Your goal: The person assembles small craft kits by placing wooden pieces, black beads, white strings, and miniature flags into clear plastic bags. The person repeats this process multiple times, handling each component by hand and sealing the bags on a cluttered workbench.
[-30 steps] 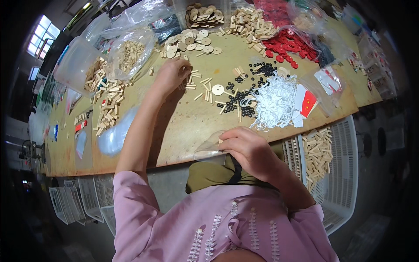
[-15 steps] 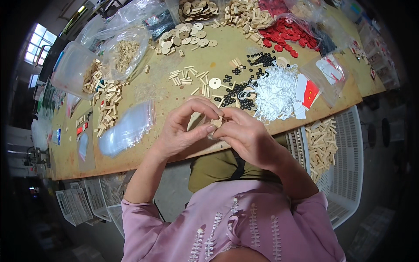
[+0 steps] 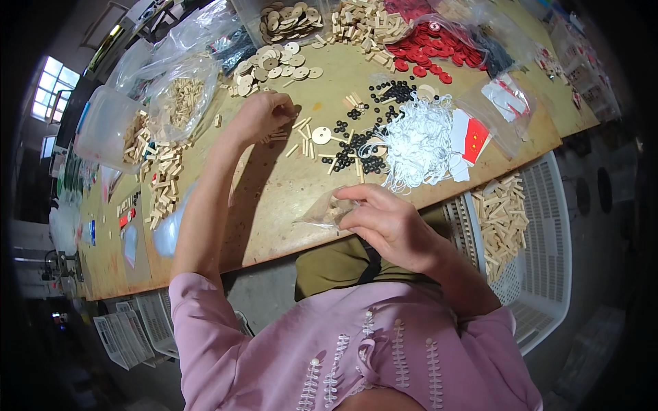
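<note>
My right hand [image 3: 394, 222] pinches a small clear plastic bag [image 3: 315, 214] near the table's front edge. Pale wooden pieces show inside the bag, partly covered by the fingers. My left hand [image 3: 264, 116] is stretched out over the table, just below a pile of round wooden discs [image 3: 274, 65]. Its fingers are curled and bent downward above short wooden sticks [image 3: 275, 135]. Whatever is between those fingertips is hidden. To the right of this hand are more sticks [image 3: 305, 127], a pale wooden disc [image 3: 321, 135] and black beads [image 3: 356, 147].
A heap of white cord [image 3: 425, 147] sits beside red flag cards [image 3: 475, 139]. Red discs [image 3: 445, 51] lie farther back. At left are wooden blocks [image 3: 164, 171], a clear tub [image 3: 103, 130] and plastic bags [image 3: 171, 226]. A white crate [image 3: 548, 226] of blocks stands at lower right.
My left hand has left the bag and moved up and leftward to the sticks. My right hand alone keeps the bag near the front edge. The view has shifted slightly.
</note>
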Available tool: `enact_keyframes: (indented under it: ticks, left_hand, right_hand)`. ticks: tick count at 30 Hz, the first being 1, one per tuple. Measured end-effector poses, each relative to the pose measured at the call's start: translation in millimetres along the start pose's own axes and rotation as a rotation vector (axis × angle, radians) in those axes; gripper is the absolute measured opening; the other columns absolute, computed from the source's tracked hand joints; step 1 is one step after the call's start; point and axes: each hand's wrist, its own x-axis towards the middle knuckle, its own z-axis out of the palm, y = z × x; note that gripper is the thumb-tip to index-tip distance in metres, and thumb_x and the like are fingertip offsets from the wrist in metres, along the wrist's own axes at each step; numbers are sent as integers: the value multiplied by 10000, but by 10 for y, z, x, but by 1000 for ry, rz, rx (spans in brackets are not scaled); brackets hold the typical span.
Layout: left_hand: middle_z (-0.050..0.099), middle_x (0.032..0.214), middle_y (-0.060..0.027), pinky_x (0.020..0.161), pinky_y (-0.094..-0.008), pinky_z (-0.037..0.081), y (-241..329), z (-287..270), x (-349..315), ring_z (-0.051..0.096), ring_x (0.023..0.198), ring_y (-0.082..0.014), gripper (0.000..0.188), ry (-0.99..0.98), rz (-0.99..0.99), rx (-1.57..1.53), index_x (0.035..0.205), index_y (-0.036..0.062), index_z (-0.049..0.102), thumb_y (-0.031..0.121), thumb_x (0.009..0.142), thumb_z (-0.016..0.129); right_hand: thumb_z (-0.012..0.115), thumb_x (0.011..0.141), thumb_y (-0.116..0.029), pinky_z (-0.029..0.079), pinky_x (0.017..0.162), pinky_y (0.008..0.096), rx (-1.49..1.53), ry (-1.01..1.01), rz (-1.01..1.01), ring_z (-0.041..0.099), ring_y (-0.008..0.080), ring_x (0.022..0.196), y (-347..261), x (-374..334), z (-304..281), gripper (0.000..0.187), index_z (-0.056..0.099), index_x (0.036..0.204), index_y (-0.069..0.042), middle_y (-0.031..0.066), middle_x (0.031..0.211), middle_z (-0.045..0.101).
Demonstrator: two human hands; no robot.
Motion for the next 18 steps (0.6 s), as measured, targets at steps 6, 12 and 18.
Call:
enact_keyframes:
  ticks: [6,12,18]
  left_hand:
    - [734,845,-98,726,-352,552,-39,-109,185,692,784,-209,191,-231,-53,65,982,26,709,93,823,792]
    - [731,848,-112,698,-354,539,67,-150,238,677,751,-222,224,-283,-105,72,941,29,691,148,786,802]
    - [698,826,-22,672,-293,526,146,-109,-21,658,756,-119,167,-62,-136,-421,980,32,681,124,857,746]
  right_hand:
    - [715,873,62,566,880,376,21,-22,3,685,355,1070,20,17,4,150,682,1006,1,207,1251,635]
    - [708,866,84,563,822,354,-4,-3,-4,687,295,1045,29,4,44,147,702,985,-2,175,1244,659]
    - [709,877,54,561,820,352,-60,23,-39,686,298,1037,30,38,12,104,691,968,6,172,1230,661]
